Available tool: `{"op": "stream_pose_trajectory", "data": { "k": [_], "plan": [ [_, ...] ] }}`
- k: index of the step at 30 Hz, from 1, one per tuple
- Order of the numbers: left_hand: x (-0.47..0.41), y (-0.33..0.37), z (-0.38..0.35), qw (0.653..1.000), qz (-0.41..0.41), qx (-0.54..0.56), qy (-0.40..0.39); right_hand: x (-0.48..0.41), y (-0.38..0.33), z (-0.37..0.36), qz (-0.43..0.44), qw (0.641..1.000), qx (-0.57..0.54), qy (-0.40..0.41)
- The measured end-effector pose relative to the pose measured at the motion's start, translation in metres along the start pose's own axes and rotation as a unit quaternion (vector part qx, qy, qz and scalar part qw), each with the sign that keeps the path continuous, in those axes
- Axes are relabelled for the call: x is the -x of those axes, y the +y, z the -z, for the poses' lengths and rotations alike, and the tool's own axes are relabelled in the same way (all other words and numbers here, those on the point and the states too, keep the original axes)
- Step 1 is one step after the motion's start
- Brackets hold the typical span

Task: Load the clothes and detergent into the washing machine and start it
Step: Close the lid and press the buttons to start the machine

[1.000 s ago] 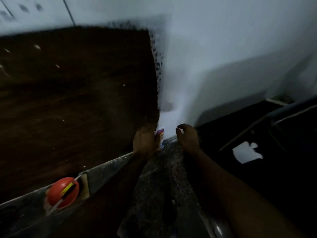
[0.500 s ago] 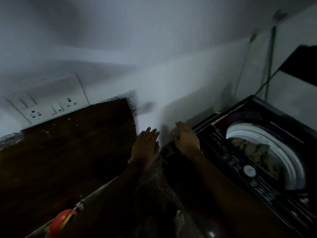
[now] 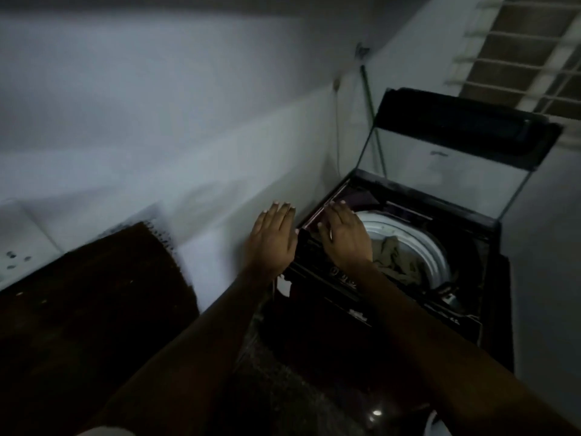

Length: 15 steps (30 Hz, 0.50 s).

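The washing machine (image 3: 465,247) stands in a corner of white wall (image 3: 157,121), its opening facing up and its lid (image 3: 456,133) raised upright along the rear edge. Clothes (image 3: 396,259) lie inside its white drum (image 3: 435,256). The right hand (image 3: 344,237) spreads flat over the machine's left edge. The left hand (image 3: 272,240) is flat just left of the machine. The 2 hands grasp nothing.
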<state>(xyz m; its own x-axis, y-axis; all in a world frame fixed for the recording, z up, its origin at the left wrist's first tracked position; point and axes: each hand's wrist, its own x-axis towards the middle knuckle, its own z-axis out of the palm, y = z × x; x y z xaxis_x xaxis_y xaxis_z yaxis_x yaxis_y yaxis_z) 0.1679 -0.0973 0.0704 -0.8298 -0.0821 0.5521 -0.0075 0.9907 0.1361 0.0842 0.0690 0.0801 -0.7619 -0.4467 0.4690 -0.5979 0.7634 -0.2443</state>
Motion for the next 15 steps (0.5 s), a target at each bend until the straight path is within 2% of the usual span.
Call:
{"op": "stream_pose_trajectory", "data": {
  "k": [6, 15],
  "plan": [
    [-0.074, 0.061, -0.017, 0.998, -0.061, 0.016, -0.003, -0.023, 0.072, 0.047, -0.050, 0.996, 0.044, 0.062],
    [-0.169, 0.142, -0.028, 0.992, -0.105, 0.037, 0.053, -0.049, 0.153, 0.114, -0.095, 0.988, 0.078, 0.091]
  ]
}}
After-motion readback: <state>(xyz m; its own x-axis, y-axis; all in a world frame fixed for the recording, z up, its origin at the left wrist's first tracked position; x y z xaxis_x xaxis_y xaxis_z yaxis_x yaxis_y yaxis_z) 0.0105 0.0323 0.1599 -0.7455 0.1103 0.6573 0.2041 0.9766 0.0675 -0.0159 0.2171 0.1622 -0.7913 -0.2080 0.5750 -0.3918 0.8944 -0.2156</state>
